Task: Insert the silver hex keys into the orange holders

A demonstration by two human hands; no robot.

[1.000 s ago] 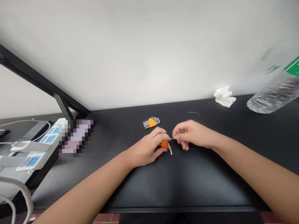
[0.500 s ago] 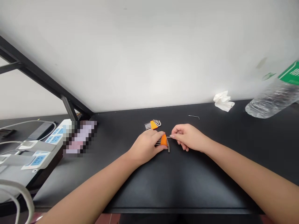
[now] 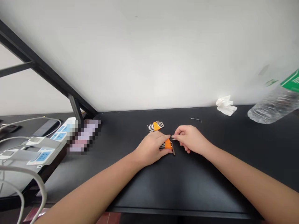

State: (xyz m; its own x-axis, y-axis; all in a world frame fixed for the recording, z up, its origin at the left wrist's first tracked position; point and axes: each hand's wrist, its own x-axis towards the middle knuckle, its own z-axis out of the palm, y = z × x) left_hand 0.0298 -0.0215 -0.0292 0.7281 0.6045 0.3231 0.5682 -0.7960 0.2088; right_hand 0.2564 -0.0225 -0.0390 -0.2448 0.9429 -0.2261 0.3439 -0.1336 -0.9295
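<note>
Orange holder (image 3: 168, 144): sat near the middle of the black table (image 3: 149, 193), between the front and back edges, with metal keys through it and a bent end jutting rightward.
Left hand (image 3: 151, 147): pinched the holder, thumb on the side toward the front edge, fingers on the side toward the back edge.
Right hand (image 3: 190, 138): had thumb and forefinger pressed together on a thin key (image 3: 172, 139) at the holder's right side; whether its tip was in a slot could not be told.
Handling: the holder looked like light, stiff plastic, best taken by its two ends, clear of the slots; the key seemed rigid and smooth, apt to roll between fingertips, so a pinch near its bend looked surest.
Second key set (image 3: 156, 126): lay just beyond the left hand, toward the back edge, its bends pointing right.
Loose key (image 3: 196, 119): lay alone near the back edge, right of that set.
White tissue (image 3: 226, 105): was crumpled at the back edge, farther right.
Clear bottle (image 3: 275, 104): was toward the back right corner, partly out of view.
Power strip (image 3: 44, 155): ran along the left edge, among pale cables.
</note>
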